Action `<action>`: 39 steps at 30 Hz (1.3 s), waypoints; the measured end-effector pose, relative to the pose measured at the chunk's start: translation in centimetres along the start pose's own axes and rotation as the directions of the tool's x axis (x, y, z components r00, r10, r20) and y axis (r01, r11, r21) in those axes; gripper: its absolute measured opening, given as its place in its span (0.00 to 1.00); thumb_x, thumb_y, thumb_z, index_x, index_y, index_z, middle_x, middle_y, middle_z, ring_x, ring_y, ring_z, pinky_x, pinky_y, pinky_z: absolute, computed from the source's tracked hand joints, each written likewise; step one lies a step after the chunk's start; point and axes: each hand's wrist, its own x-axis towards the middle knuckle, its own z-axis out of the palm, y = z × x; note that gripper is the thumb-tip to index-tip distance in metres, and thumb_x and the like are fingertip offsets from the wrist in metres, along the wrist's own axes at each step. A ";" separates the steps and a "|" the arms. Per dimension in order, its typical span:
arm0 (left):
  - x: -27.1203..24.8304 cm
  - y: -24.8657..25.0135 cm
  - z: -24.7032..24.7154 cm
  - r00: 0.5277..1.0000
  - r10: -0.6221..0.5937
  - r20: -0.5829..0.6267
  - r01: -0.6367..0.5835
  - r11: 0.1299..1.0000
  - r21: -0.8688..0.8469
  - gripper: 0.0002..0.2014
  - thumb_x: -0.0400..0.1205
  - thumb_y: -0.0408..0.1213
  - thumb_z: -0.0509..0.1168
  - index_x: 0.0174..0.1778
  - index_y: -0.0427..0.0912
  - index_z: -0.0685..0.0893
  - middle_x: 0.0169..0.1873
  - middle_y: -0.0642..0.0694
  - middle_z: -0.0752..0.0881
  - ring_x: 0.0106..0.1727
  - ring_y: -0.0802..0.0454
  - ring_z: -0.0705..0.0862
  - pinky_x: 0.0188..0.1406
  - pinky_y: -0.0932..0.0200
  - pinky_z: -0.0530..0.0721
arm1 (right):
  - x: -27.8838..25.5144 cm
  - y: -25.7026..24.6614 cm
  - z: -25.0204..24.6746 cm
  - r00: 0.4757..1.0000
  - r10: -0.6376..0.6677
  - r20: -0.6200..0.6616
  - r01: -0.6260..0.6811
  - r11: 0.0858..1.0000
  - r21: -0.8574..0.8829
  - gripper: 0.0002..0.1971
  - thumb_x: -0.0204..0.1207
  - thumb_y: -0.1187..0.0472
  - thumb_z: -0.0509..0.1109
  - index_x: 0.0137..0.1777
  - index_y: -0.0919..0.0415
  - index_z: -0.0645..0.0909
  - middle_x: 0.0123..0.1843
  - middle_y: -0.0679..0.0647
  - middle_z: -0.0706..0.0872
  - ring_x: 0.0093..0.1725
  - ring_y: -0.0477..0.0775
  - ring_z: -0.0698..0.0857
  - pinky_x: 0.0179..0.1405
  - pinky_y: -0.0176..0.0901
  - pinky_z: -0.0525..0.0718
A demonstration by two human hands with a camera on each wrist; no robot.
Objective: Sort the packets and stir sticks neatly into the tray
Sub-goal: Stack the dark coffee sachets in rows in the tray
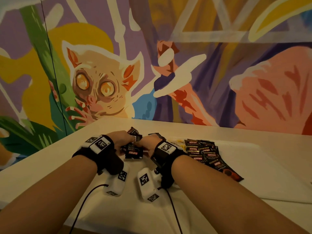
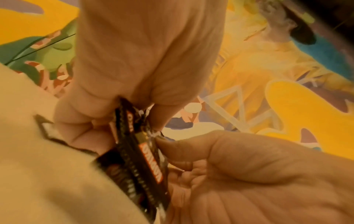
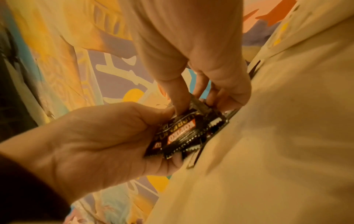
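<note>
Your left hand [image 1: 124, 139] and right hand [image 1: 148, 143] meet near the middle of the white table [image 1: 253, 157], both gripping one small bundle of black packets [image 1: 134, 152]. From the head camera you see only the backs of your hands and the bundle's near edge. The wrist cameras show the grip itself: in the left wrist view your left thumb presses the bundle [image 2: 138, 151] against your fingers while the right hand [image 2: 134, 60] pinches it from above; in the right wrist view the roles mirror, the left hand [image 3: 191, 53] coming down on the bundle [image 3: 184, 133].

The bundle holds several packets; you cannot get an exact count, since they overlap. Two or three more loose packets [image 1: 134, 131] lie just beyond your hands. To the right, a spread pile of black packets [image 1: 205, 155] covers the table, more than ten, overlapping. A few yellow bits [image 1: 179, 143] show just left of that pile, too small to identify.

A painted wall [image 1: 152, 65] stands behind the table. Wrist-mounted camera units [image 1: 146, 183] and their cables hang below your forearms.
</note>
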 end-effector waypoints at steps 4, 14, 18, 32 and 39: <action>-0.9 1.3 -0.2 0.962 0.271 0.009 -0.268 0.954 -0.135 0.17 0.86 0.36 0.58 0.66 0.29 0.72 0.53 0.31 0.84 0.46 0.38 0.86 0.40 0.47 0.88 | -0.6 -1.1 -1.4 0.993 -0.078 -0.089 0.101 0.952 0.288 0.36 0.71 0.71 0.73 0.75 0.53 0.62 0.69 0.64 0.77 0.58 0.59 0.80 0.42 0.48 0.83; -7.0 6.2 4.7 0.833 0.548 0.075 -0.348 0.625 -0.699 0.14 0.82 0.35 0.64 0.62 0.35 0.80 0.53 0.34 0.87 0.46 0.43 0.89 0.42 0.52 0.90 | -8.5 -2.2 -9.7 0.835 -0.432 -0.342 0.528 0.805 0.270 0.12 0.73 0.68 0.73 0.54 0.58 0.77 0.60 0.63 0.83 0.56 0.63 0.86 0.55 0.60 0.86; -7.9 7.6 8.7 0.786 0.560 0.262 -0.125 0.559 -0.820 0.10 0.84 0.35 0.60 0.56 0.38 0.83 0.40 0.40 0.91 0.37 0.49 0.90 0.32 0.59 0.89 | -10.1 -0.7 -12.3 0.769 -0.433 -0.470 0.596 0.752 0.282 0.11 0.73 0.68 0.73 0.54 0.61 0.80 0.57 0.62 0.85 0.55 0.60 0.86 0.53 0.52 0.87; -7.3 7.3 12.6 0.776 0.571 0.268 0.040 0.379 -0.924 0.12 0.84 0.36 0.57 0.58 0.35 0.82 0.47 0.37 0.89 0.46 0.45 0.88 0.58 0.49 0.81 | -10.0 1.3 -14.2 0.569 -0.627 -0.532 0.442 0.778 -0.446 0.10 0.75 0.52 0.71 0.51 0.56 0.82 0.51 0.48 0.74 0.59 0.49 0.71 0.59 0.40 0.72; -6.5 7.0 11.8 0.794 0.570 0.212 -0.053 0.413 -0.909 0.09 0.85 0.32 0.56 0.53 0.36 0.81 0.38 0.40 0.89 0.35 0.48 0.89 0.45 0.53 0.82 | -12.3 -1.7 -15.7 0.627 -0.735 -0.258 0.503 0.635 -0.586 0.14 0.79 0.54 0.67 0.63 0.57 0.79 0.60 0.49 0.76 0.56 0.45 0.77 0.52 0.27 0.76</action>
